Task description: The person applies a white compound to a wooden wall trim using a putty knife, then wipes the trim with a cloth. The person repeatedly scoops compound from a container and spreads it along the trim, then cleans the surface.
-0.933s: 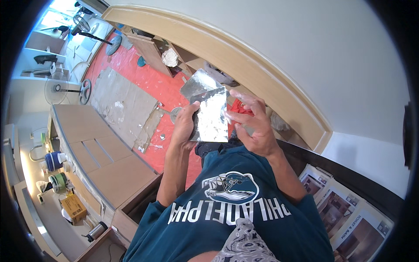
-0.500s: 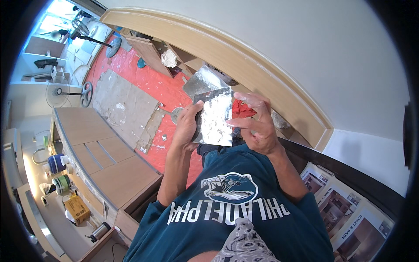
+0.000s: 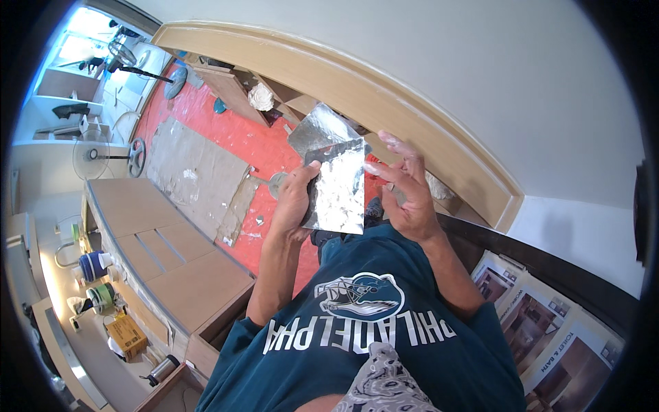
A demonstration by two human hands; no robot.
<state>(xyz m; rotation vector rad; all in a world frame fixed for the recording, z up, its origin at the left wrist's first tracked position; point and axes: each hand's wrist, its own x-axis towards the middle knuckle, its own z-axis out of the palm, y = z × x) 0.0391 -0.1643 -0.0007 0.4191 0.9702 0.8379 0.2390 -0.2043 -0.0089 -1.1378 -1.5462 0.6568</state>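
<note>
My left hand (image 3: 294,200) grips a rectangular, shiny metal plate (image 3: 336,189) by its left edge, thumb on top. White, paste-like smears or glare cover much of the plate's face; I cannot tell how much is which. Just right of the plate, my right hand (image 3: 412,196) is open, with the fingers spread and bent and whitish residue on them. It seems to hold nothing. Beyond the plate's far edge shows a second shiny metal sheet (image 3: 319,127), partly hidden by the first.
Red sheeting (image 3: 233,147) covers the floor, with a stained grey board (image 3: 189,168) on it. A wooden cabinet (image 3: 165,233) stands left, a light wood frame (image 3: 412,110) runs along the wall, and printed picture panels (image 3: 528,329) lean at lower right. Fans (image 3: 93,154) stand farther left.
My right hand's fingers have lifted and spread away from the plate's right edge. The left hand keeps its grip, and the view has shifted slightly.
</note>
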